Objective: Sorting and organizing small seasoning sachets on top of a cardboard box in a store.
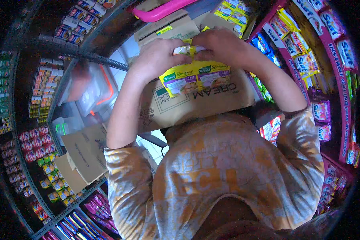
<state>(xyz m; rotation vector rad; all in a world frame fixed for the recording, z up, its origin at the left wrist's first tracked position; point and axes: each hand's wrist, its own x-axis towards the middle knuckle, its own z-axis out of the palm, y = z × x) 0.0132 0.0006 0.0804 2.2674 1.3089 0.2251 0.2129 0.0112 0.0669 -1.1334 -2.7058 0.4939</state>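
Observation:
My left hand point(163, 57) grips the left side of a folded strip of yellow Knorr sinigang mix sachets point(195, 78). Its top edge is bunched between the fingers of both hands. My right hand point(220, 46), fingers bent inward, holds the right side close to the left hand. Two joined sachets hang down, their printed fronts facing me. Behind and below them is a brown cardboard carton point(171, 112) with printed sides, right before my body. More yellow sachets point(232, 13) show beyond my right hand, next to cardboard flaps. Parts of the strip are hidden by my fingers.
Metal shelves with cans point(37, 142) and small packs stand on the left. Hanging Surf detergent sachets point(303, 64) line the right. A pink plastic bar point(162, 10) crosses the far side. Left of me are an open cardboard box point(85, 150) and blurred clear plastic point(91, 93).

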